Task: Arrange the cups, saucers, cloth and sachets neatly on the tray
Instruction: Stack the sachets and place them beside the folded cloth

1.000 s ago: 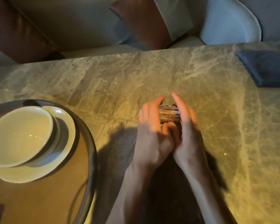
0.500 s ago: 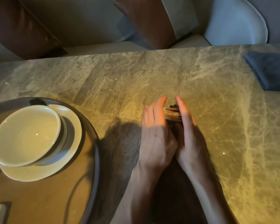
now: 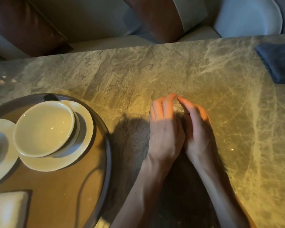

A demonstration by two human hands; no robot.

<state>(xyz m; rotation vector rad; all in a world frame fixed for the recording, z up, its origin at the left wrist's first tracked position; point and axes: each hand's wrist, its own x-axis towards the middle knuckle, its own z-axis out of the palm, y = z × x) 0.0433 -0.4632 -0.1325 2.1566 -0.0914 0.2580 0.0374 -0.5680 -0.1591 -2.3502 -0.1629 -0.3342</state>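
At lower left of the frame, a folded white cloth (image 3: pixel 6 209) lies on the round brown tray (image 3: pixel 108 148), beyond it a glossy cup (image 3: pixel 44 128) on its saucer (image 3: pixel 85 129). Mid-frame on the veined marble surface (image 3: pixel 237 145), left hand (image 3: pixel 164 129) and right hand (image 3: pixel 196 127) cup thin paper sachets (image 3: pixel 178 106), fingers curled closed around them.

Left hand (image 3: pixel 165 129) and right hand (image 3: pixel 197 127) closed over sachets (image 3: pixel 178 106), now nearly hidden.

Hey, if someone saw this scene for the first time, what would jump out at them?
Probably the two hands, left hand and right hand, cupped together mid-table around a barely visible bundle of sachets. Next, the pale cup on its saucer on the round tray at left. A dark blue cloth lies far right.
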